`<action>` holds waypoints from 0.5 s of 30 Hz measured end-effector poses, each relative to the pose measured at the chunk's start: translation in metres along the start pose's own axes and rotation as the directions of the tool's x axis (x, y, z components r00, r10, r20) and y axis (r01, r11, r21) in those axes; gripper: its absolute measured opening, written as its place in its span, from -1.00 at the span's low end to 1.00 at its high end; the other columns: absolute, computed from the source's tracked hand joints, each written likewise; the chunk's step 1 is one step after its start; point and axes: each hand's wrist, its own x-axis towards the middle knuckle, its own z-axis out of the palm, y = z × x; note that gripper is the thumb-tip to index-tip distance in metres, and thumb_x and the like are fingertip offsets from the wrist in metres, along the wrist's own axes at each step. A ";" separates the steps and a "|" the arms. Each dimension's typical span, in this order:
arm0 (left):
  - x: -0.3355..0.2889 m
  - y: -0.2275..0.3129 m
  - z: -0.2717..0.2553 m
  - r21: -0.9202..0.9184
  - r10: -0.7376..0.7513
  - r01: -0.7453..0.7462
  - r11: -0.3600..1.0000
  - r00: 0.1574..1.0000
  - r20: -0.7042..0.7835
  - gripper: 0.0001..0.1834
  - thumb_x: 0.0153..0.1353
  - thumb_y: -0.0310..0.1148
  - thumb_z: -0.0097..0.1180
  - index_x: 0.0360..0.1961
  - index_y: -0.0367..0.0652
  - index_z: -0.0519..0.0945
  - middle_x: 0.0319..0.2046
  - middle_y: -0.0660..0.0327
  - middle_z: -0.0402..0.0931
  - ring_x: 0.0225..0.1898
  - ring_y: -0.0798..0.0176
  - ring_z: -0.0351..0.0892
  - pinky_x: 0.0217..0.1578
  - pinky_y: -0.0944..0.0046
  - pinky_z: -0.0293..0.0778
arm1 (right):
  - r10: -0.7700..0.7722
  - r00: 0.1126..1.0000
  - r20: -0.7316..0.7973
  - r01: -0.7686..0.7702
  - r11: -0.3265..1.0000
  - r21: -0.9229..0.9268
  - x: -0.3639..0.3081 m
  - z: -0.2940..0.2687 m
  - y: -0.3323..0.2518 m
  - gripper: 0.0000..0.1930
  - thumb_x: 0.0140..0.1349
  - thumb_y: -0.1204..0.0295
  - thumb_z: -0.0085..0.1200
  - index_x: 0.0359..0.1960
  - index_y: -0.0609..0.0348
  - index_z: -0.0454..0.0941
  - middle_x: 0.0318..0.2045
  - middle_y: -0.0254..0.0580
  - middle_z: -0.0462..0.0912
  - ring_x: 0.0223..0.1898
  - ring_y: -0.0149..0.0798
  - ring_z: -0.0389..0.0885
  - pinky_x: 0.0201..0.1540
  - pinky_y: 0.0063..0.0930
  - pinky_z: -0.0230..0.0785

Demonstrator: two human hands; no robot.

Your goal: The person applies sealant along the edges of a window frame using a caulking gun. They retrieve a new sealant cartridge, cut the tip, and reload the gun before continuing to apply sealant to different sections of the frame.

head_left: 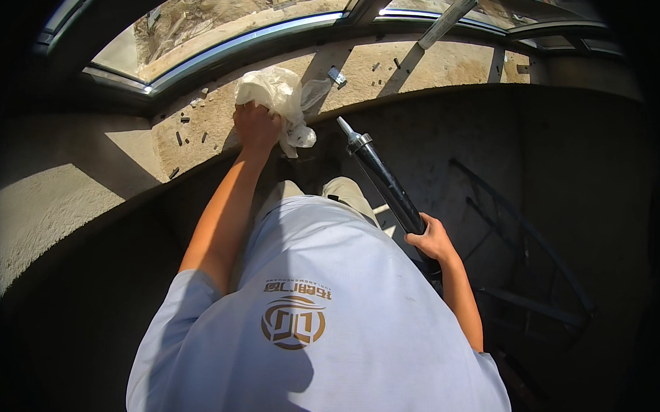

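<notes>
My left hand (258, 128) is closed at the crumpled, translucent plastic bag (277, 90) on the sill; the fingertips are hidden in its folds. One end of the bag hangs over the sill's front edge. My right hand (432, 240) wraps round the black barrel of a caulking gun (389, 185), held at my right side. Its pale tapered nozzle points up and left toward the sill, behind a metal collar. The gun's rear end is partly hidden behind my hand and forearm.
Along the window frame (255, 49) runs a rough concrete sill (451, 68) with small dark scraps. A small metallic piece (337, 77) lies right of the bag. A grey tube (448, 21) leans at the frame. In shadow at right stands a dark ladder-like frame (532, 246).
</notes>
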 end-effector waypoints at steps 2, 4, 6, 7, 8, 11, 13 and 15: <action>0.008 0.004 0.010 -0.039 -0.055 0.062 0.997 0.986 0.159 -0.59 -0.06 -0.28 0.38 -0.14 -0.21 0.71 -0.15 0.05 0.65 -0.02 -0.11 0.60 0.07 -0.15 0.48 | -0.006 0.999 -0.053 0.008 0.999 0.043 -0.005 0.005 0.004 -0.40 -0.12 0.37 0.31 0.01 0.47 0.60 -0.35 -0.21 0.63 -0.32 -0.37 0.56 -0.20 -0.48 0.44; 0.015 0.010 0.016 -0.026 -0.152 0.166 0.986 0.948 0.281 -0.61 -0.07 -0.31 0.37 -0.16 -0.18 0.71 -0.14 0.06 0.65 -0.02 -0.08 0.59 0.06 -0.13 0.48 | -0.088 0.984 -0.153 0.100 0.992 0.076 -0.010 0.010 0.005 -0.41 -0.13 0.34 0.29 0.00 0.47 0.60 -0.42 -0.17 0.62 -0.40 -0.38 0.57 -0.28 -0.46 0.44; 0.013 0.014 0.014 0.013 -0.007 0.006 1.000 0.998 0.061 -0.58 -0.06 -0.25 0.37 -0.11 -0.13 0.73 -0.17 0.05 0.66 -0.02 -0.06 0.60 0.06 -0.09 0.46 | -0.061 0.990 -0.129 0.074 0.992 0.099 -0.016 0.008 0.007 -0.44 -0.11 0.36 0.28 -0.03 0.46 0.60 -0.41 -0.19 0.62 -0.40 -0.39 0.56 -0.28 -0.47 0.44; 0.012 0.017 0.010 0.044 0.067 -0.065 0.997 0.997 -0.042 -0.56 -0.05 -0.22 0.37 -0.09 -0.11 0.73 -0.19 0.04 0.66 -0.02 -0.05 0.60 0.06 -0.07 0.45 | -0.050 0.992 -0.115 0.063 0.992 0.110 -0.018 0.008 0.007 -0.46 -0.10 0.37 0.28 -0.04 0.46 0.60 -0.41 -0.20 0.62 -0.40 -0.40 0.55 -0.28 -0.47 0.43; 0.010 0.021 0.007 0.067 0.033 -0.034 0.997 0.999 0.014 -0.55 -0.03 -0.19 0.36 -0.07 -0.08 0.74 -0.15 0.04 0.66 0.01 -0.06 0.59 0.08 -0.09 0.44 | -0.053 0.991 -0.120 0.066 0.992 0.110 -0.019 0.007 0.007 -0.47 -0.10 0.37 0.27 -0.05 0.45 0.60 -0.41 -0.21 0.61 -0.40 -0.39 0.55 -0.28 -0.47 0.43; 0.005 0.036 0.004 0.140 -0.061 0.044 0.989 0.991 0.121 -0.53 0.02 -0.13 0.33 -0.01 0.00 0.75 -0.10 0.04 0.66 0.05 -0.06 0.57 0.12 -0.11 0.41 | -0.052 0.991 -0.126 0.067 0.992 0.111 -0.020 0.004 0.010 -0.49 -0.09 0.38 0.26 -0.07 0.45 0.60 -0.41 -0.23 0.61 -0.40 -0.39 0.53 -0.28 -0.46 0.43; 0.008 0.043 0.011 0.187 -0.078 0.064 0.980 0.994 0.071 -0.55 0.05 -0.11 0.29 0.00 0.03 0.77 -0.14 0.09 0.67 0.04 -0.03 0.57 0.13 -0.09 0.40 | -0.039 0.992 -0.118 0.053 0.991 0.121 -0.017 0.001 0.015 -0.49 -0.08 0.38 0.26 -0.07 0.45 0.60 -0.40 -0.23 0.61 -0.39 -0.39 0.53 -0.27 -0.46 0.43; 0.014 0.039 0.017 0.166 -0.109 0.076 0.983 0.974 0.197 -0.62 0.09 -0.14 0.27 -0.06 0.05 0.79 -0.16 0.10 0.69 0.04 0.00 0.61 0.07 -0.05 0.44 | -0.067 0.990 -0.125 0.083 0.989 0.123 -0.010 -0.002 0.021 -0.50 -0.08 0.38 0.26 -0.07 0.45 0.60 -0.40 -0.23 0.61 -0.38 -0.40 0.53 -0.27 -0.46 0.43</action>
